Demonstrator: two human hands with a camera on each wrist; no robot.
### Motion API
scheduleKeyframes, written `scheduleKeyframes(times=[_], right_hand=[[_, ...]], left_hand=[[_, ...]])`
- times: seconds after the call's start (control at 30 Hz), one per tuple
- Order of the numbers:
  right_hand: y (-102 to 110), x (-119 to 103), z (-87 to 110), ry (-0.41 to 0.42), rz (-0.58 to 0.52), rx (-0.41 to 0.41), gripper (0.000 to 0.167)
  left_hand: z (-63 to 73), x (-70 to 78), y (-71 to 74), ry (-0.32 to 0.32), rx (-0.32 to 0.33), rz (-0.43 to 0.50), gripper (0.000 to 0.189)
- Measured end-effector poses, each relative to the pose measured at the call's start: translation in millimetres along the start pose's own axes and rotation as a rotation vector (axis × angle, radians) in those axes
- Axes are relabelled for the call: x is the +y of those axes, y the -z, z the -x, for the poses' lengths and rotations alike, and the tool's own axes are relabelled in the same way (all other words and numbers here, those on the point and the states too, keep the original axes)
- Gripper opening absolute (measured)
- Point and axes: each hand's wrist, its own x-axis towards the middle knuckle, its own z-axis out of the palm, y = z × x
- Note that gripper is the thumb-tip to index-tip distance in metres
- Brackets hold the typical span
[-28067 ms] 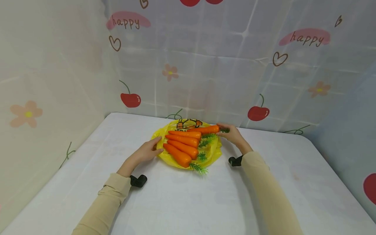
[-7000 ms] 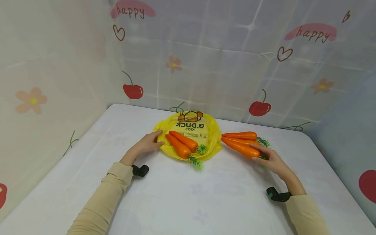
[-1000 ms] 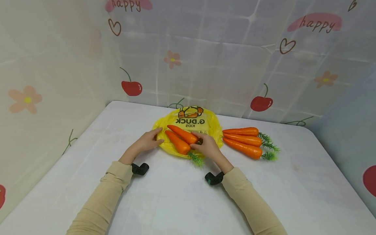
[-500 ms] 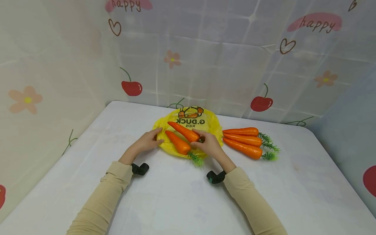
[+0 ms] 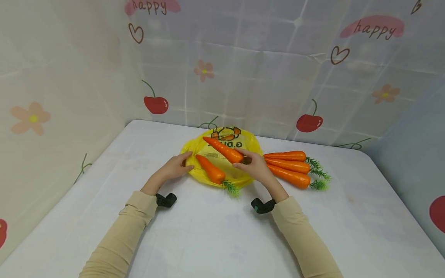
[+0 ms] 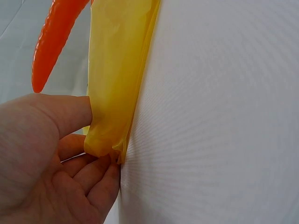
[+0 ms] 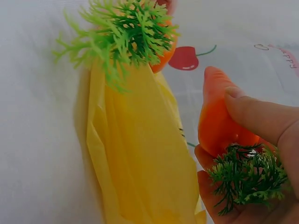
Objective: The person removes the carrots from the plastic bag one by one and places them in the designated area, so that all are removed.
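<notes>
In the head view my right hand (image 5: 256, 166) pinches an orange carrot (image 5: 224, 150) near its leafy end, tilted above the yellow plastic bag (image 5: 194, 146). The right wrist view has my thumb on top of that carrot (image 7: 218, 116) and fingers beneath, its green leaves (image 7: 247, 175) by the palm. A second carrot (image 5: 211, 170) lies on the bag, leaves hanging over the near edge. My left hand (image 5: 172, 166) holds the bag's left edge; in the left wrist view the thumb is over the bag (image 6: 117, 70) and the fingers are curled at its folded rim.
Three carrots (image 5: 290, 166) lie side by side on the white tabletop (image 5: 222, 235), right of the bag, with leaves pointing right. A printed curtain (image 5: 243, 81) rises behind the table. Black cameras sit on both wrists.
My right hand has lifted the upper carrot off the bag and moved it to the right. Earlier, three carrots went from the bag to the table. My left hand stays at the bag's edge.
</notes>
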Motion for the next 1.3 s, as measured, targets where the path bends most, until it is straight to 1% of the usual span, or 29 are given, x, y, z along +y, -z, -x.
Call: scheduleKeyframes(times=[0.13,0.4,0.6,0.87,1.07,1.3], right_hand=[[8,0,1.7,0.019,-0.012,0.014,0.058],[24,-2,3.9,0.051,-0.052,0.040,0.058],[35,-3,7.3,0.078,-0.074,0.066,0.058],[50,-2,15.8,0.051,-0.084,0.079,0.060],[59,2,22.5,0.046,-0.108,0.078,0.059],[68,13,32.1,0.047,-0.065,0.075,0.061]], left_hand=[[-0.2,-1.0,-0.5,-0.006,0.003,-0.003,0.062],[0.3,-2.6,0.4,0.006,0.009,-0.005,0.061],[1.5,-2.4,0.8,0.001,0.007,-0.007,0.061],[2.6,-1.0,1.1,-0.037,0.004,0.002,0.064],[-1.2,-1.9,-0.3,-0.004,-0.006,0.002,0.063],[-1.1,-2.7,-1.4,0.014,0.002,-0.008,0.062]])
